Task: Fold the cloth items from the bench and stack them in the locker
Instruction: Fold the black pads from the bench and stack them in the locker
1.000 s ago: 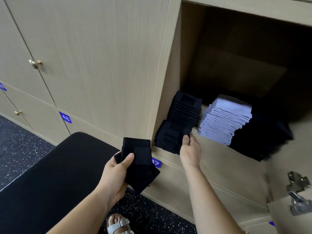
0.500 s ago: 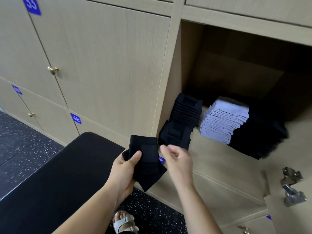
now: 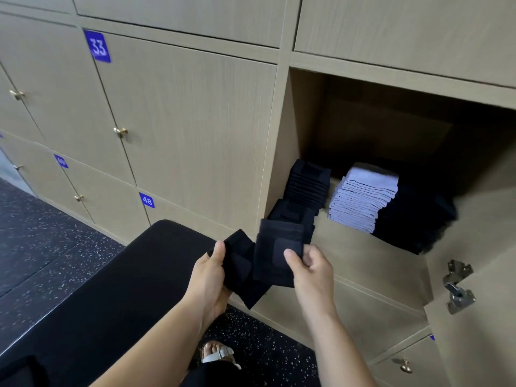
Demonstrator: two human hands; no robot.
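Held a black cloth (image 3: 279,247) in both hands, just short of the locker (image 3: 307,121) mouth; gripped its left part with the left hand (image 3: 212,275), thumb on top, fingers curled beneath; pinched its right part with the right hand (image 3: 310,269), thumb across the front, fingers curled behind; could not tell whether one piece half-folded or two pieces overlapping.

Judged a good share of the work done; beyond the hands, inside the locker, saw a low stack (image 3: 293,213) of black folds at the front edge, a tall stack (image 3: 310,185) of the same behind it, a pale stack (image 3: 363,199) to the right of those, and a dark heap (image 3: 416,219) further right, looser in shape and too dim to read.

Reckoned this piece folded or nearly so; left yet to lay it on the low stack, just beyond the right hand.

Saw only part of the counter (image 3: 111,289), below and left of the hands; could not say how many pieces remained.
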